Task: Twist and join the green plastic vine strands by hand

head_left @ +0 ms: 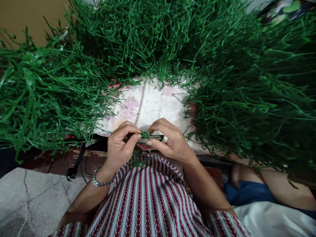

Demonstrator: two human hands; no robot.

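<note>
A small green sprig with thin dark stems is held in front of my body, over the near edge of the cloth. My left hand pinches its left end between thumb and forefinger. From the other side, the thumb and bent forefinger of my right hand close around the sprig's stems. Part of it is hidden by my fingers. A few more green pieces lie below my hands, on the striped garment.
Large heaps of thin green stems surround the flowered white cloth: a left heap, a far heap and a right heap. At right, another person's leg shows beside the table. A thin cable runs across the floor.
</note>
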